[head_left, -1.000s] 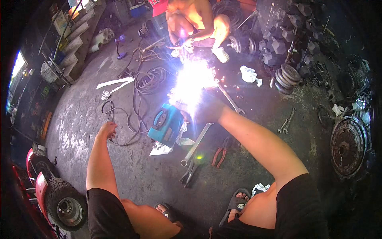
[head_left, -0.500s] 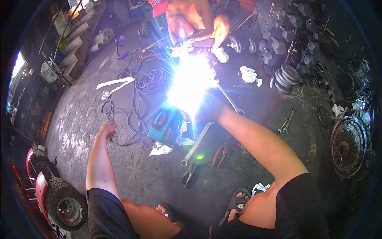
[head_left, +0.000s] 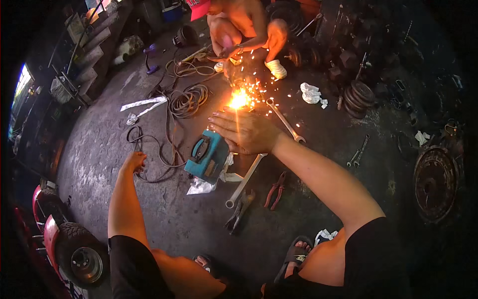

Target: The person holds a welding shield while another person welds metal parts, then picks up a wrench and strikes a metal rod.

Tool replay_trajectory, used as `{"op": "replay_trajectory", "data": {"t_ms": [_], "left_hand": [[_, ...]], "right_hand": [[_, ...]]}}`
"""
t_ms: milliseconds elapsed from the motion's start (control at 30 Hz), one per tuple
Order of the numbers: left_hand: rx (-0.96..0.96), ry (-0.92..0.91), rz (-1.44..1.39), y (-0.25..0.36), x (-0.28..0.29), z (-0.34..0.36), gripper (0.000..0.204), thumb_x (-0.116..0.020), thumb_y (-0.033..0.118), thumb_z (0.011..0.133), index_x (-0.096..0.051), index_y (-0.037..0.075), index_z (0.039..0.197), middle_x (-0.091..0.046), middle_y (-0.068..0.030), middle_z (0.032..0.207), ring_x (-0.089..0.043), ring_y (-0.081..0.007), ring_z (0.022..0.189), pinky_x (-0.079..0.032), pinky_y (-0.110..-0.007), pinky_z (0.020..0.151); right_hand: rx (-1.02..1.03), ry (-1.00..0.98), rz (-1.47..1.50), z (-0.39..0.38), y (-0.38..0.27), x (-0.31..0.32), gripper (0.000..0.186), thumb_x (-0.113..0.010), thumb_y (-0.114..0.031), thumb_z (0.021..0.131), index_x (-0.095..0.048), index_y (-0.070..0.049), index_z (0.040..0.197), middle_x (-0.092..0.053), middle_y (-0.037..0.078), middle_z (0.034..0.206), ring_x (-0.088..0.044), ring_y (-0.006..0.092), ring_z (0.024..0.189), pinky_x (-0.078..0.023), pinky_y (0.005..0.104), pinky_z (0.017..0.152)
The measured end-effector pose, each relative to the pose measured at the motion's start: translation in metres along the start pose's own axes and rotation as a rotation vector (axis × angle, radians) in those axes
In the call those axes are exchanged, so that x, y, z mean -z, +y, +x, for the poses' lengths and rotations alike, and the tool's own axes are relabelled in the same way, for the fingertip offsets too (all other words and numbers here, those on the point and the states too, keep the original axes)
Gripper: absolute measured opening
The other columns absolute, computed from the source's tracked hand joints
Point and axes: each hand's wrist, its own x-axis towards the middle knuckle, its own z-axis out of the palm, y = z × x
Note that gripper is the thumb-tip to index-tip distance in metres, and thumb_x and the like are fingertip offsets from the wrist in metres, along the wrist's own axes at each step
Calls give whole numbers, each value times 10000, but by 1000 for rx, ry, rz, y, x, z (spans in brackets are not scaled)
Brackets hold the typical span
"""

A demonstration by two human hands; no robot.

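Beside a glowing spot (head_left: 240, 98) throwing orange sparks, my right hand (head_left: 244, 129) has its fingers stretched out flat, just above a teal box with a handle (head_left: 209, 169). What the glow sits on is hidden. My left hand (head_left: 134, 162) hangs with loosely bent fingers over a thin cable (head_left: 156, 139), with nothing visible in it. A large wrench (head_left: 246, 179), red-handled pliers (head_left: 276, 192) and dark pliers (head_left: 241, 212) lie below the box. Another wrench (head_left: 285, 119) lies right of the sparks.
A shirtless person in a red cap (head_left: 249, 27) crouches opposite, hands near the sparks. Coiled cable (head_left: 186, 99) lies left of the glow, stairs (head_left: 94, 55) beyond. A red-framed wheeled vehicle (head_left: 52, 234) is at lower left, weight plates (head_left: 358, 99) and a round metal part (head_left: 435, 184) at right.
The huge blue-white glare has shrunk to a small orange glow with scattered sparks, so my right hand's fingers now show. The scene is darker. Both my arms are in about the same places.
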Motion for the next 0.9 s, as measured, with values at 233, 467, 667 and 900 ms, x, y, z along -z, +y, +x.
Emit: {"op": "replay_trajectory", "data": {"t_ms": [233,467,667,900], "left_hand": [[55,-21,-61,-2,1,0,295,-542,303,946,-587,97,1153,-619,-104,718,-558,-198,460,-427,-338,400],[-1,-6,31,3,1,-11,303,-545,309,938,-599,89,1139,-640,-99,752,-591,-187,508,-454,-329,423],[2,14,-35,0,2,-15,316,-557,303,936,-597,74,1149,-648,-96,773,-594,-180,515,-463,-323,435],[64,-4,-137,-8,4,-8,307,-546,283,938,-593,70,1154,-655,-101,774,-608,-194,516,-473,-339,429]], "right_hand": [[9,73,13,4,-4,7,394,-523,-243,884,-593,-5,1191,-551,150,1329,-482,280,1293,-328,436,1135],[56,21,92,-10,-27,-17,389,-562,-232,854,-620,-4,1164,-580,139,1303,-531,251,1247,-364,418,1114],[71,6,187,-23,-34,-33,353,-617,-202,806,-658,-17,1104,-629,125,1239,-591,243,1173,-400,411,1092],[-58,-119,182,-23,-15,-14,186,-598,-245,813,-638,-65,831,-672,99,927,-645,281,933,-495,427,877]]}}
